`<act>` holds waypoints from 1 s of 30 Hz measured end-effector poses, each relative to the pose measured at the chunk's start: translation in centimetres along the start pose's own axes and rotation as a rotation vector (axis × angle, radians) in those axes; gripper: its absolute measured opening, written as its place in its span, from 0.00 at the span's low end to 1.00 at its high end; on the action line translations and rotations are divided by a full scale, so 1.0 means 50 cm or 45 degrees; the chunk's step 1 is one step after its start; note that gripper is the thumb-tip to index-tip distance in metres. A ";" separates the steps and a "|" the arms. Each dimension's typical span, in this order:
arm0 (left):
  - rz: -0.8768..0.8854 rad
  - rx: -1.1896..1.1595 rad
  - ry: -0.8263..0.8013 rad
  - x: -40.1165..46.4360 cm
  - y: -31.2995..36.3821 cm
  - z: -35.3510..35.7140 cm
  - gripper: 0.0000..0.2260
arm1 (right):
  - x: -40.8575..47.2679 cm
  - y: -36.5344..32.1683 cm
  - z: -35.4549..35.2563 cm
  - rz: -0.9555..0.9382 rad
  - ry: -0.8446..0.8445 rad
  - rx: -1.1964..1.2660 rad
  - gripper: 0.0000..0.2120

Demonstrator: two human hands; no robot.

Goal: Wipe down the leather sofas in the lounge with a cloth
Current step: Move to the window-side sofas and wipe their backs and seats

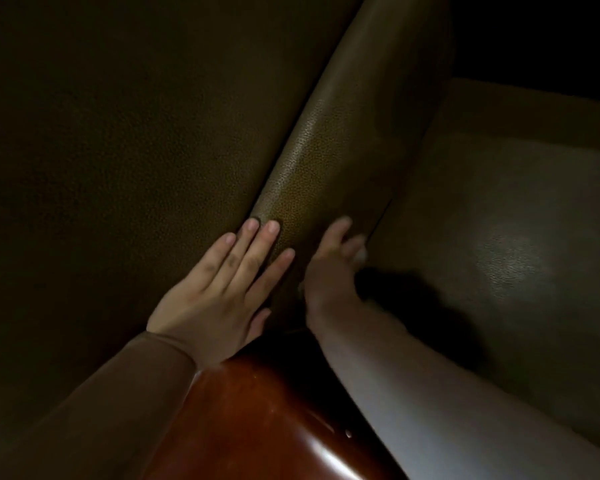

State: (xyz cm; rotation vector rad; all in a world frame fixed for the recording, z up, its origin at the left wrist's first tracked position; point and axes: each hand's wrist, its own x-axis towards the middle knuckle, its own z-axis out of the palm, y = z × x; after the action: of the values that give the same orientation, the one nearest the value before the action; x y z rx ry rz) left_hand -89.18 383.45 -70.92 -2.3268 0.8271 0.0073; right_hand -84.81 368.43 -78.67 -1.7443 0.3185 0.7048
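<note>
**Flat left palm bracing, right hand working the armrest seam**

My left hand (219,292) grips nothing: its fingers lie straight and together, pressed flat on the leather where the sofa's outer side panel (118,150) meets the rounded armrest (326,161). My right hand (329,271) is blurred and in shadow, so I cannot tell whether it is closed on anything. A small pale patch by its fingertips, at the crease between armrest and seat cushion (499,237), might be the cloth, but I cannot confirm that.

To do this step well, I judge the left hand should keep steady pressure so the leather stays taut while the right draws the wipe along the length of the armrest, following the crease where dust would settle. Long strokes along the roll should beat short scrubbing, and the pebbled grain probably wants light, even pressure. The dim light makes missed patches a risk, so overlapping passes seem wise.

From the left: my left arm, in a brown sleeve (101,410), comes up from the lower left corner, wrist straight, palm down. Below and between the arms sits a glossy reddish wooden piece (257,410). My right forearm (430,393), bare, reaches in from the lower right, wrist bent, fingers spread toward the crease.
</note>
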 end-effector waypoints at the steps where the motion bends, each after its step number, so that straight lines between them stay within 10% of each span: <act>1: 0.001 -0.004 0.003 -0.001 0.000 0.003 0.36 | 0.028 -0.010 -0.014 -0.077 0.120 -0.095 0.31; 6: 0.014 -0.004 0.022 -0.004 -0.002 0.012 0.33 | 0.033 -0.009 -0.006 0.099 0.281 -0.052 0.30; 11: 0.004 0.033 0.039 -0.005 0.001 0.011 0.34 | -0.063 0.037 0.063 0.326 -0.222 -0.262 0.30; 17: 0.010 0.015 0.076 -0.007 0.000 0.019 0.34 | 0.023 0.032 0.017 -0.514 0.419 -0.101 0.37; 23: -0.005 0.018 0.104 -0.007 0.002 0.024 0.34 | -0.022 0.113 0.036 -0.269 0.175 -0.067 0.43; 30: -0.012 -0.064 0.140 -0.008 0.005 0.035 0.34 | 0.076 0.022 -0.020 -0.793 0.536 -0.245 0.37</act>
State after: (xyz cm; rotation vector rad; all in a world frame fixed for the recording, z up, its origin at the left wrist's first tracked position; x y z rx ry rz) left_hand -89.29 384.56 -72.32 -2.3958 0.8796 -0.1060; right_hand -82.16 367.72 -81.71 -2.0249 -0.0240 -0.0889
